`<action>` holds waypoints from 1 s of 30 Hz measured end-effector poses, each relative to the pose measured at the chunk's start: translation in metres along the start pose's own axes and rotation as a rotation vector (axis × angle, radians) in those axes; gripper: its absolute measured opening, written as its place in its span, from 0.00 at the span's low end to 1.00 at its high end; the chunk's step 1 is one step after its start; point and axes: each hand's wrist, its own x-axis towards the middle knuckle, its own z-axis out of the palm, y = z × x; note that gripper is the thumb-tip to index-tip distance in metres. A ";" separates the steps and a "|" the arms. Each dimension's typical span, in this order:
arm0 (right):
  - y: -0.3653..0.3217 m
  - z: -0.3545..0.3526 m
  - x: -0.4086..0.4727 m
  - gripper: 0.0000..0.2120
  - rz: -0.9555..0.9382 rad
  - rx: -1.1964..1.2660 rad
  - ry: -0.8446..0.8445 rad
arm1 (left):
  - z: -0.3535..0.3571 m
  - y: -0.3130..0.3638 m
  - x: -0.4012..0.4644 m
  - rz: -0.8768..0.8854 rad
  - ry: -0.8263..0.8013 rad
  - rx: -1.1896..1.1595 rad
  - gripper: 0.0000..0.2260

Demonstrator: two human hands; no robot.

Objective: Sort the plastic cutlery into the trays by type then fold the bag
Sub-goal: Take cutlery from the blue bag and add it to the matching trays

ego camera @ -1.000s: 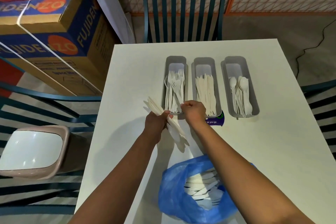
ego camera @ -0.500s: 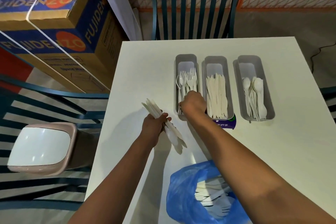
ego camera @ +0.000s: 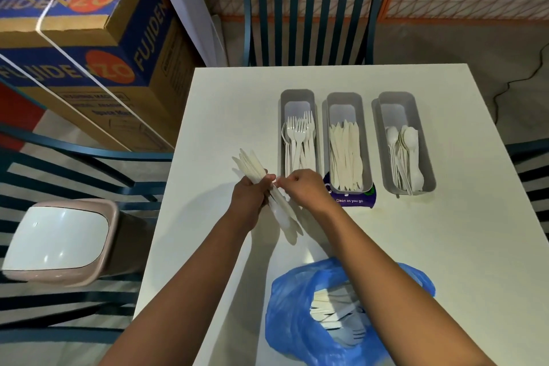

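Note:
Three grey trays stand side by side on the white table point(ego camera: 445, 246): the left tray point(ego camera: 283, 116) holds forks, the middle tray point(ego camera: 364, 116) holds knives, the right tray point(ego camera: 423, 140) holds spoons. My left hand point(ego camera: 248, 197) grips a fanned bundle of white plastic cutlery point(ego camera: 252, 166) just in front of the fork tray. My right hand point(ego camera: 303, 189) pinches a piece at the bundle's edge, fingertips touching my left thumb. An open blue plastic bag point(ego camera: 292, 300) with more cutlery inside lies near me, partly under my right forearm.
A purple card reading "Clean as you go" point(ego camera: 352, 200) pokes out under the middle tray. A dark teal chair point(ego camera: 312, 15) stands behind the table, another at the left beside a pink swing-lid bin point(ego camera: 59, 241). Stacked cardboard boxes point(ego camera: 89, 53) fill the far left.
My right hand has pulled back from the fork tray to the bundle in my left hand. The left hand has stayed put with its bundle.

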 end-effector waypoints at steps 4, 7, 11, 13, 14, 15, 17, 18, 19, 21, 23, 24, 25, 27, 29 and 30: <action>0.014 -0.001 -0.011 0.10 0.055 0.143 -0.102 | 0.007 0.004 -0.005 -0.019 -0.028 -0.007 0.02; 0.023 -0.005 -0.015 0.07 0.084 0.239 -0.058 | 0.013 0.002 -0.010 -0.001 -0.066 0.071 0.05; 0.027 -0.012 -0.021 0.04 0.041 0.272 0.024 | 0.022 0.001 -0.017 0.015 -0.072 0.112 0.08; 0.030 -0.017 -0.025 0.03 0.039 0.259 0.044 | 0.027 -0.001 -0.019 0.016 -0.086 0.131 0.08; 0.030 -0.019 -0.026 0.03 0.040 0.241 0.042 | 0.030 -0.002 -0.019 0.018 -0.077 0.144 0.07; 0.031 -0.022 -0.027 0.06 0.039 0.224 0.046 | 0.031 -0.002 -0.020 0.020 -0.065 0.154 0.06; 0.035 -0.030 -0.029 0.08 0.045 0.192 0.083 | 0.037 -0.004 -0.020 0.018 -0.069 0.141 0.02; 0.037 -0.034 -0.028 0.09 0.053 0.175 0.106 | 0.038 -0.004 -0.020 0.015 -0.078 0.113 0.03; 0.040 -0.039 -0.027 0.11 0.063 0.159 0.140 | 0.041 -0.004 -0.022 0.015 -0.096 0.078 0.05; 0.047 -0.052 -0.024 0.14 0.098 0.119 0.217 | 0.047 -0.002 -0.025 0.001 -0.108 0.048 0.05; 0.056 -0.065 -0.019 0.14 0.150 0.109 0.277 | 0.053 0.000 -0.025 -0.050 -0.087 0.054 0.05; 0.059 -0.070 -0.016 0.13 0.171 0.112 0.298 | 0.056 0.001 -0.024 -0.086 -0.073 0.055 0.06; 0.062 -0.075 -0.013 0.12 0.187 0.114 0.312 | 0.058 0.002 -0.023 -0.126 -0.066 0.047 0.07; 0.063 -0.082 -0.005 0.13 0.213 0.100 0.319 | 0.061 0.003 -0.022 -0.190 -0.077 0.003 0.08; 0.060 -0.088 0.004 0.16 0.239 0.069 0.308 | 0.063 0.004 -0.023 -0.210 -0.110 -0.041 0.08; 0.058 -0.090 0.009 0.16 0.243 0.062 0.304 | 0.064 0.004 -0.023 -0.213 -0.124 -0.047 0.08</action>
